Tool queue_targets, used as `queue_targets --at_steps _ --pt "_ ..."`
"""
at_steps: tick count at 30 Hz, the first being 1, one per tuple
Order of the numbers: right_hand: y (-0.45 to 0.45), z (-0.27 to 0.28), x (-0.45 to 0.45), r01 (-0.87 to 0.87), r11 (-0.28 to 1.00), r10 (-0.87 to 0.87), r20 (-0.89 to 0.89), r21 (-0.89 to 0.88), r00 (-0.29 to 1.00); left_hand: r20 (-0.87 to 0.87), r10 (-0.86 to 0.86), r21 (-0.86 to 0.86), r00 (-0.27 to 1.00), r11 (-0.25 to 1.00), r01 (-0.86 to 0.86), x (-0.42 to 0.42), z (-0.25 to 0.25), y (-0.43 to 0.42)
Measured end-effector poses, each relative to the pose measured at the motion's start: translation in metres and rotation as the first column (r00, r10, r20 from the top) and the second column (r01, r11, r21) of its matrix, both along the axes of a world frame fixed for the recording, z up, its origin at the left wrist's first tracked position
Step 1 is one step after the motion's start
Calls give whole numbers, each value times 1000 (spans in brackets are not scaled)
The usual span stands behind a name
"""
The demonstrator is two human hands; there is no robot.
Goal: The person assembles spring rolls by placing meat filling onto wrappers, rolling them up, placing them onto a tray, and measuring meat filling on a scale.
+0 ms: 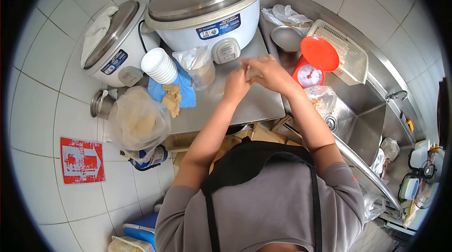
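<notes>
My left hand and my right hand meet above the steel counter, in front of the larger rice cooker. Between them is a small pale tan piece, mostly covered by my fingers; its kind cannot be made out. Both hands are closed around it. Left of my hands stands a clear plastic container with a plastic bag over its top. Beside that, a stack of white cups leans on a blue cloth, and a crumpled tan cloth lies there too.
A smaller rice cooker and a filled plastic bag are at the left. To the right, a red kitchen scale, a metal bowl and a white basket sit by the steel sink.
</notes>
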State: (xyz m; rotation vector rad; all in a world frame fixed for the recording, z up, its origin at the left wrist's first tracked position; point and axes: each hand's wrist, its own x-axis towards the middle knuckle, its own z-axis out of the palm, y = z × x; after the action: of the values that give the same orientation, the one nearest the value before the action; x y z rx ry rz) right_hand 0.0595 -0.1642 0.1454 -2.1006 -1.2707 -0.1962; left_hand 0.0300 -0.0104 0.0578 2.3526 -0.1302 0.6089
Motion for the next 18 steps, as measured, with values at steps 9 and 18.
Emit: queue_targets --at_steps 9,18 --pt "-17 47 -29 3 858 -108 174 513 979 381 -54 -539 923 798 269 -13 93 -48" --pt "-12 69 -41 16 939 -140 338 343 931 139 -154 -623 978 754 207 -33 117 -41"
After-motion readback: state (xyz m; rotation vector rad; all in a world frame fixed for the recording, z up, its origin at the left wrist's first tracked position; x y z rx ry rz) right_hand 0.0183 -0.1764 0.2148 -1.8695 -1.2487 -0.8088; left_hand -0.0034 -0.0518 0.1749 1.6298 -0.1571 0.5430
